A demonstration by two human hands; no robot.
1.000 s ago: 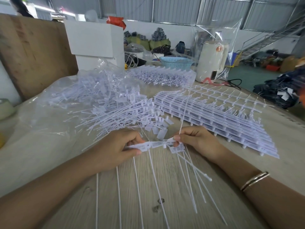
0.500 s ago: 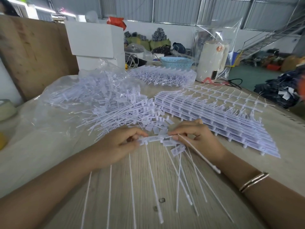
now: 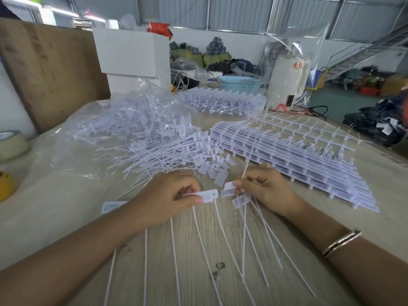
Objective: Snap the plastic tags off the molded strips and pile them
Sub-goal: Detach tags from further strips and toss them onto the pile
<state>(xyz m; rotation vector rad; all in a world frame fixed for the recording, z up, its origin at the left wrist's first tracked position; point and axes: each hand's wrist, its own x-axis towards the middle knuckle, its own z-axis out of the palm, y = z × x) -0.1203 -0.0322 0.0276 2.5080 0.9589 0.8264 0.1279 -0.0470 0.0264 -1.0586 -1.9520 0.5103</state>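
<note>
On the wooden desk [image 3: 176, 250], a strip is judged mid-snap: tags [image 3: 208, 195] are pinched in the left hand [image 3: 167, 199], others [image 3: 229, 189] in the right hand [image 3: 265, 191], to be dropped next on the pile [image 3: 176, 151].

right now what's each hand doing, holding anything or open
Left hand: closed, pinching a piece of tag strip.
Right hand: closed, pinching several snapped-off tags.

My pale wood-grain worktop [image 3: 181, 250] carries a loose pile of snapped tags [image 3: 167, 151] on clear plastic sheeting [image 3: 66, 155], stacked molded strips [image 3: 293, 155] to my right, a blue basket [image 3: 239, 85] and tape rolls [image 3: 11, 146] at my left.
</note>
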